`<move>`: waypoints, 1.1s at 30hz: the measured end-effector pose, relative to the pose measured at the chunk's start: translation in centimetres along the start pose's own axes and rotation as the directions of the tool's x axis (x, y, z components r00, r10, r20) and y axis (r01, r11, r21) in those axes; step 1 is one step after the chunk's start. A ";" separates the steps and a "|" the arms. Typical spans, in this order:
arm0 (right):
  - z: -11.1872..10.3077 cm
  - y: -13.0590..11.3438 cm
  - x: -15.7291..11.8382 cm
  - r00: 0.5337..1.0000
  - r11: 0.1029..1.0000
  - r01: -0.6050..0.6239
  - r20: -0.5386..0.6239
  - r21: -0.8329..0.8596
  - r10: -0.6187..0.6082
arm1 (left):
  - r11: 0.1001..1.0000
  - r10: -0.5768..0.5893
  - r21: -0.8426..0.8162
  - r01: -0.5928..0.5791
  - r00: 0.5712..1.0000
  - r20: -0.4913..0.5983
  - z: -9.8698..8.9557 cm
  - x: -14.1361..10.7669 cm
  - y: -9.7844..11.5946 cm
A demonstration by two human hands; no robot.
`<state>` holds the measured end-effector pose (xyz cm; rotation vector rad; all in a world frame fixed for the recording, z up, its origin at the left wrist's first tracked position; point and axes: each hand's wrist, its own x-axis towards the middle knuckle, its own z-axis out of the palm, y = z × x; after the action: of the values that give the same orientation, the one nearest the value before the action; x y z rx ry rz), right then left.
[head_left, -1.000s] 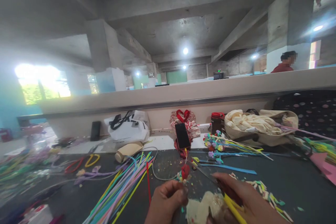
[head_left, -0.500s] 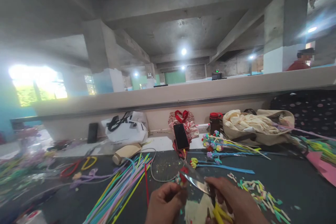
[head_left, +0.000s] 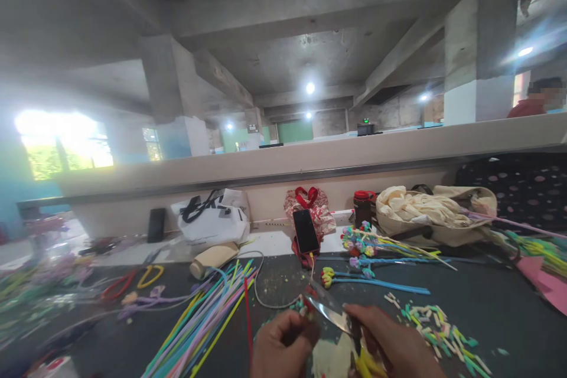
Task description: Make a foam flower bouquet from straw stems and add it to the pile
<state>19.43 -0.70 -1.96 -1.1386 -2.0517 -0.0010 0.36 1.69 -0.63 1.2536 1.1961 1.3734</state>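
My right hand [head_left: 392, 336] is closed round the yellow handles of a pair of scissors [head_left: 330, 311]. Their metal blades point up and left, toward my other hand. Pinched between the thumb and fingers of my left hand [head_left: 286, 342] is a small fuzzy flower [head_left: 300, 305] in teal and red, partly hidden by the fingers. The blade tips lie right beside its red part; whether they touch it I cannot tell. Below the scissors, between both hands, sits a pale cream piece [head_left: 330, 357] on the dark tabletop.
Colourful fuzzy stems [head_left: 208, 325] lie in a bundle on the left. Short clippings [head_left: 447, 331] are scattered at right, behind them finished flower stems [head_left: 363, 242]. A phone [head_left: 305, 231] leans on a patterned bag. Red and yellow scissor handles [head_left: 150, 276] rest at left.
My left hand has shifted slightly, and the red part of the flower shows less and looks blurred. The scissors have tilted a little. A person in the background has moved right.
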 end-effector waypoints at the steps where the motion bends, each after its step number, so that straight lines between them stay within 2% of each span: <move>1: -0.1 -0.1 0.0 1.000 1.000 0.001 0.008 0.004 -0.001 | 1.000 -0.002 0.009 0.002 1.000 -0.004 0.0 0.0 0.0; 12: -0.7 0.0 0.2 0.998 1.000 -0.006 0.055 -0.005 0.006 | 1.000 0.007 0.018 -0.007 1.000 -0.023 -0.4 -0.3 1.0; 18: -0.4 0.9 -0.1 0.994 0.995 0.102 0.048 -0.012 -0.101 | 0.998 0.007 0.061 -0.007 1.000 -0.005 -0.4 -0.1 0.5; 22: -0.3 1.1 -0.2 0.992 0.993 0.119 0.031 -0.009 -0.119 | 0.999 0.025 0.041 -0.024 1.000 -0.012 -0.3 -0.4 1.3; 25: -0.3 1.0 -0.2 0.996 0.997 0.077 0.036 0.012 -0.077 | 0.999 0.033 0.024 -0.033 0.999 -0.025 -0.3 -0.8 2.2; 28: -0.9 0.7 0.1 0.998 0.999 -0.018 0.058 0.046 0.015 | 0.999 0.027 0.029 -0.026 0.999 -0.024 -0.5 -0.7 2.7; 33: -3.9 0.7 0.5 0.989 0.985 -0.141 0.034 -0.102 0.145 | 0.998 -0.025 -0.058 0.026 1.000 0.017 -2.2 -0.4 3.9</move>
<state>22.27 -1.27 0.82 -1.3559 -2.0205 -0.0090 -1.79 0.56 3.14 1.2023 1.1490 1.3671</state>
